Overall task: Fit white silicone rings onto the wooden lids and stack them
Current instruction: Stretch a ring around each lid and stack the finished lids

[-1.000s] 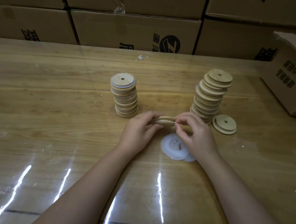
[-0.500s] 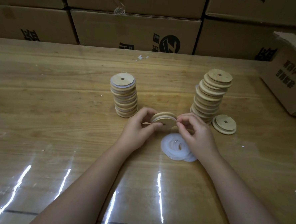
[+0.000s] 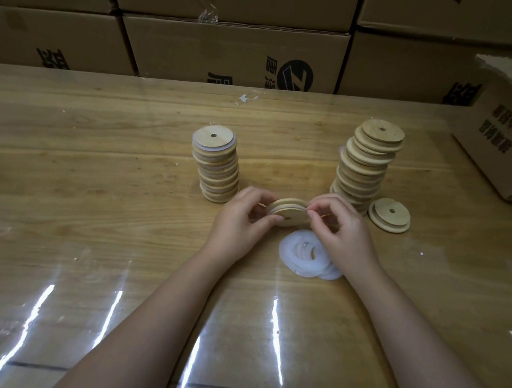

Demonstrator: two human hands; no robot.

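A round wooden lid (image 3: pixel 289 213) with a centre hole is held above the table, tilted with its face toward me. My left hand (image 3: pixel 241 223) pinches its left edge and my right hand (image 3: pixel 341 227) pinches its right edge. Just below lies a small pile of white silicone rings (image 3: pixel 303 253), partly under my right wrist. At the left stands a stack of lids with white rings (image 3: pixel 216 167). A taller, leaning stack of bare wooden lids (image 3: pixel 365 167) rises on the right.
One single wooden lid (image 3: pixel 390 214) lies flat beside the right stack. An open cardboard box (image 3: pixel 503 143) sits at the table's right edge. A wall of cardboard boxes (image 3: pixel 233 51) lines the far edge. A glossy film covers the wooden table (image 3: pixel 96 244).
The lid went from edge-on between my fingers to tilted with its face toward me. Both hands stayed in about the same place.
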